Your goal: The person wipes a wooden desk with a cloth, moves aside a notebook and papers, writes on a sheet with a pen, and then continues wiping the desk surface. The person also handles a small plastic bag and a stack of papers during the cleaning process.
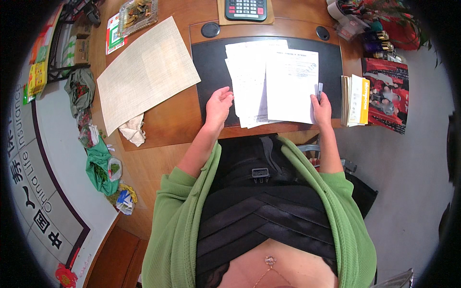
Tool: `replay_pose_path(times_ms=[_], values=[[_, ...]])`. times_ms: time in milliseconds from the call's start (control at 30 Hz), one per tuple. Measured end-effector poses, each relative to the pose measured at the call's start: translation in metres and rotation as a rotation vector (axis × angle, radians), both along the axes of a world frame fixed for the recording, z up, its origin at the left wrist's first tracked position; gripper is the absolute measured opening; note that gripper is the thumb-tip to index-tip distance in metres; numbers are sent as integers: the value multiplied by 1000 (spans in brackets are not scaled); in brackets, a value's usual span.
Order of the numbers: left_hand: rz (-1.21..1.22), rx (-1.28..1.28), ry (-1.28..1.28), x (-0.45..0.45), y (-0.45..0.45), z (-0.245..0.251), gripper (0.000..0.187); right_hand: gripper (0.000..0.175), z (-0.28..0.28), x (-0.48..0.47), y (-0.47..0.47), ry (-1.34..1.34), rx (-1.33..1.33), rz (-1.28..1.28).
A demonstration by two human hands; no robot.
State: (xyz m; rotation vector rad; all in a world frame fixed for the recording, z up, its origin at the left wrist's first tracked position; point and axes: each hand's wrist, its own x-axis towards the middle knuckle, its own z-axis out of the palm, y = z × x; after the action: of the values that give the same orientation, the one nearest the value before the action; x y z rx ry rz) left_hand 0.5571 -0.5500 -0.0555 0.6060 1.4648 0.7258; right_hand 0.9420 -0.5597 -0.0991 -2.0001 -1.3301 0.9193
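Observation:
My right hand (321, 111) grips the right edge of a printed sheet (292, 90), thumb on top. A capped-looking pen (319, 90) stands up between that thumb and the fingers. The sheet bears print and some handwriting. Partly beneath it, to the left, lie several white paper sheets (247, 82), loosely fanned, with faint writing. My left hand (219, 108) hovers at their left edge, fingers loosely curled with nothing in them. Whether its fingertips touch the paper is unclear. Under the papers is a black desk pad (212, 57) set on the wooden desk (169, 126).
A woven mat (147, 75) lies left, a crumpled cloth (134, 130) under its near edge. A clear plastic box (138, 16) and calculator (246, 9) sit at the back. Right are stacked booklets (354, 100), a red picture (387, 95) and small bottles (376, 41). Bags (102, 169) line the left.

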Motion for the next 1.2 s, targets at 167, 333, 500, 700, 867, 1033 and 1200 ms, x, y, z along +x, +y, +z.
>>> replay_pose_path(times_ms=[167,333,500,700,867,1033,1200], values=[[-17,-18,14,2,1,1,45,30,0,-19,-1,42,-2,59],[-24,-19,9,4,1,-2,44,28,8,-63,10,30,-27,129],[-35,-22,25,2,1,-5,44,34,21,-96,28,-110,-48,121],[-14,40,69,-1,0,-12,44,30,32,-66,32,-491,133,62],[20,62,44,-1,4,-10,45,40,35,-24,44,-683,156,55],[102,94,46,6,13,-8,49,50,45,-59,44,-635,303,254],[97,44,121,14,26,-9,55,67,42,-119,31,-498,83,405]])
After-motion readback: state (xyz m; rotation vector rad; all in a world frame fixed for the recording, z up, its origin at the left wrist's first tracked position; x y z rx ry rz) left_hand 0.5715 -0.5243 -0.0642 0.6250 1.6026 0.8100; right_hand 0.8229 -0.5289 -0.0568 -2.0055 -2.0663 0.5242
